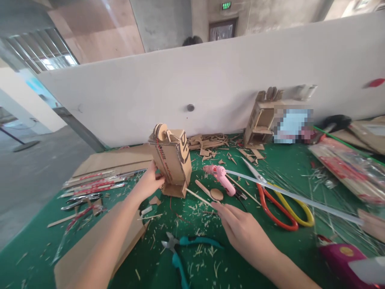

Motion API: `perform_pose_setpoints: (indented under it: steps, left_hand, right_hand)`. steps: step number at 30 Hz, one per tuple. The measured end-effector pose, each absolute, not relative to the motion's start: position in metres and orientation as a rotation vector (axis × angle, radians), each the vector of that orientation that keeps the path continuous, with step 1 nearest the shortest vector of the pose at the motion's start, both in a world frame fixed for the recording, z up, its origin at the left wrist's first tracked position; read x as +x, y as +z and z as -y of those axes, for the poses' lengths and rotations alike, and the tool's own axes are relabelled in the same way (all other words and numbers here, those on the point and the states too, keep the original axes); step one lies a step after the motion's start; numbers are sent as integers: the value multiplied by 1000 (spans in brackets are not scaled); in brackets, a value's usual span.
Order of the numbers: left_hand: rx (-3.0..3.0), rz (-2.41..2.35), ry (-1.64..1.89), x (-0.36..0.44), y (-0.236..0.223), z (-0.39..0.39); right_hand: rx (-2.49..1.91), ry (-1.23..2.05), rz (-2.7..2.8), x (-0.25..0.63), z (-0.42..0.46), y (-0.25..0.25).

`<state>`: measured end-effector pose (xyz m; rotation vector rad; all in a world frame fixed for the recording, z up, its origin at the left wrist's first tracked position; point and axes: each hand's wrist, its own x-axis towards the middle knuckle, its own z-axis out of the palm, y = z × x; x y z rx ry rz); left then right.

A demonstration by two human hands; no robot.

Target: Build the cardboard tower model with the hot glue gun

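Note:
A tall cardboard box model (168,164) stands on the green table, with a round cardboard wheel (159,131) on top and black markings on its right side. My left hand (152,178) grips its lower left side, fingers partly hidden behind it. In my right hand (233,218) a thin wooden stick (198,195) is pinched, its far end at the box's lower right corner. Just beyond that hand lie a pink glue gun (221,176), a flat wooden craft stick (204,189) and a small cardboard disc (216,194).
Teal-handled cutting pliers (177,243) lie near the front, and large scissors (278,196) lie at right. Cardboard sheets (102,249) and wrapped sticks (90,182) cover the left. Behind, a white partition (135,92) rises near cardboard scraps (210,142) and another cardboard structure (258,122).

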<state>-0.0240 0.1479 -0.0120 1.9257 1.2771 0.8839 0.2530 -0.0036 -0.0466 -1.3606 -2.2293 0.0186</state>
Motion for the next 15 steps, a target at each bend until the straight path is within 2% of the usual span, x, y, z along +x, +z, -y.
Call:
perform_pose_setpoints:
  steps: [15]
  left_hand:
    - [2109, -1359, 722, -27, -14, -151]
  right_hand:
    - [-1245, 90, 2283, 250, 8, -46]
